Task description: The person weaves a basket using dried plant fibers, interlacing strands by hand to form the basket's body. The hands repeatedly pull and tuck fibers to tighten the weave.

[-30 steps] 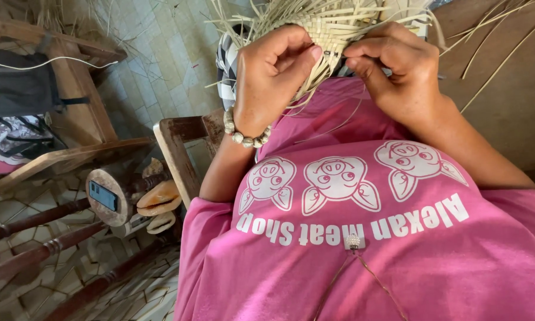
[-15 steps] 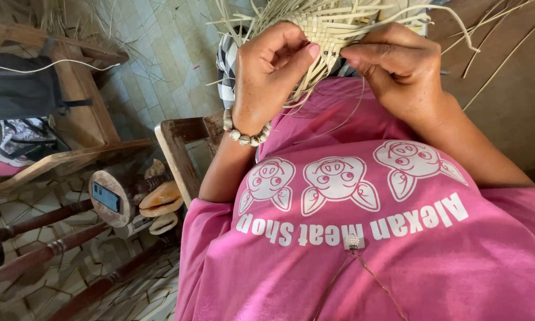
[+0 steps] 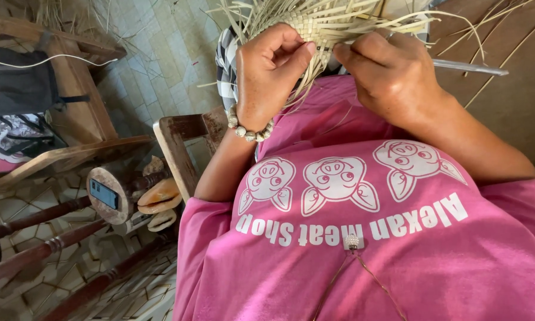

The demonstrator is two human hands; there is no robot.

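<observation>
A half-woven straw piece rests above a pink-shirted lap, its loose strips fanning up and outward from the woven patch between both hands. The left hand pinches the patch's near edge between thumb and curled fingers. The right hand, equally near, nips a single strip running sideways toward the left thumb.

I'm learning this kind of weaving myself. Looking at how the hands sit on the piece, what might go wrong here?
The loose straw strips fan out unsecured, so the woven straw piece may loosen if the left hand or right hand slips. The thin strips might also snap or snag the bead bracelet.
</observation>
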